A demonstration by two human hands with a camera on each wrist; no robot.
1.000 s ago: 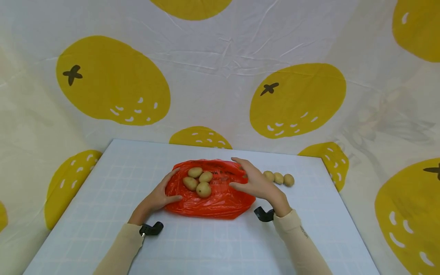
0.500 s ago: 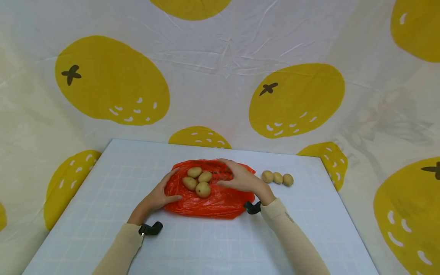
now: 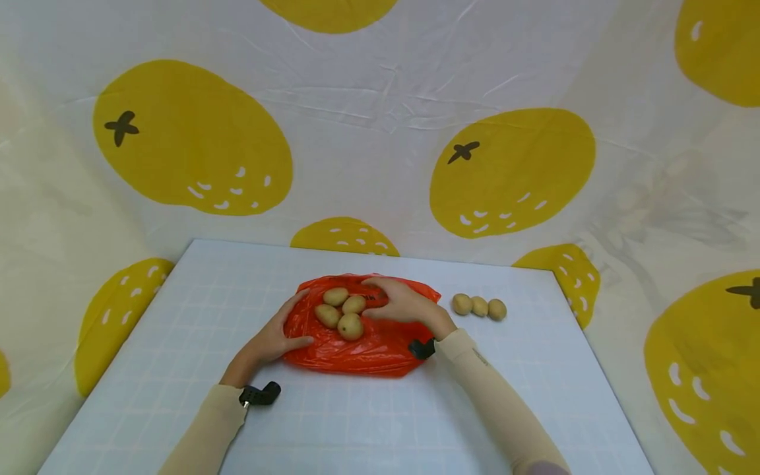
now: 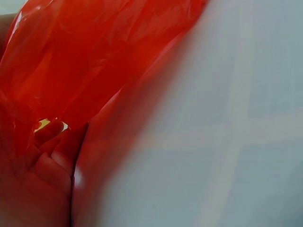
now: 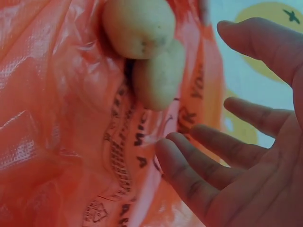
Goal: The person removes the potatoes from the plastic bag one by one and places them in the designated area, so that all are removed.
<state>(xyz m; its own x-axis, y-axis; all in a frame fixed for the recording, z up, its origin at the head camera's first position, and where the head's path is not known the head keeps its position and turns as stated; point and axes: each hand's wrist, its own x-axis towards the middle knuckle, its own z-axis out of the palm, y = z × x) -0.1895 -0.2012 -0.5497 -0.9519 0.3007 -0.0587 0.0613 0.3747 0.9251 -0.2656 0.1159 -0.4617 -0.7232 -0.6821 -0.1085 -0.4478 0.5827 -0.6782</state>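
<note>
A red plastic bag (image 3: 380, 353) with dark print lies flat on the table. Several potatoes (image 3: 350, 326) form a cluster on its left half. At the bag's left end, my left hand (image 3: 271, 336) rests with spread fingers and thumb along the edge; red film covers part of that palm (image 4: 35, 189) in the left wrist view. My right hand (image 3: 405, 305) hovers over the bag just right of the cluster, its fingers spread and holding nothing. In the right wrist view, two potatoes (image 5: 139, 28) appear beyond its fingertips; whether they touch the hand cannot be told.
Three more potatoes (image 3: 479, 306) stand in a row right of the bag. The table (image 3: 332, 429) wears a pale checked cover. Behind it hangs a cloth (image 3: 362, 165) with large yellow fruit prints. A black wrist camera (image 3: 261, 394) sits on the left wrist.
My right hand has moved left across the bag, from its right end toward the potato cluster. The left hand, the bag and the potatoes have stayed in place.
</note>
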